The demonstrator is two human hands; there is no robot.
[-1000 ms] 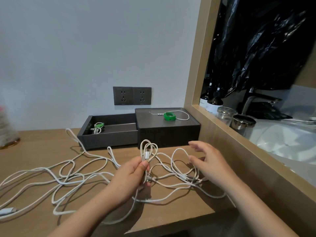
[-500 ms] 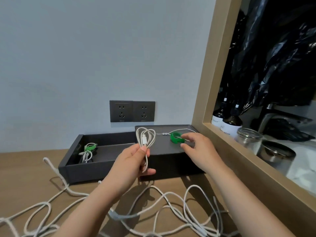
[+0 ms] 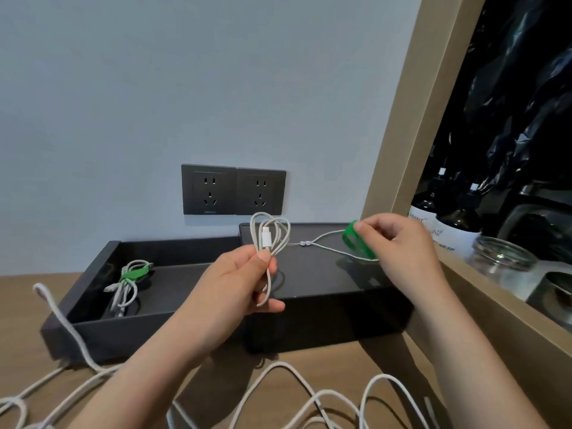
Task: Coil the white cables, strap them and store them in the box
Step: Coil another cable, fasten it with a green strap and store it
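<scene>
Green strap (image 3: 353,243) now aloft; slim white coil (image 3: 272,235)

Two hands (image 3: 235,283) (image 3: 399,246), two green straps (image 3: 356,243) (image 3: 133,273), two wall sockets (image 3: 209,189) (image 3: 261,191), two dark bottles (image 3: 424,209) (image 3: 459,221), one glass jar (image 3: 501,258)

Just left of centre, the left hand (image 3: 235,283) pinches a small coil of white cable (image 3: 270,243) between thumb and fingers, its loops upright and a white plug showing inside them. To the right of centre, the right hand (image 3: 399,246) pinches a green strap (image 3: 356,243) just above the flat lid (image 3: 309,274) of the dark box (image 3: 86,332), where a thin white cord (image 3: 325,239) lies. In the box's open tray at middle left sits a coiled cable bundle (image 3: 127,289) bound with green. Loose white cables (image 3: 278,379) sprawl over the wooden table (image 3: 18,298) along the bottom edge. Two dark wall sockets (image 3: 233,190) sit above the box.
</scene>
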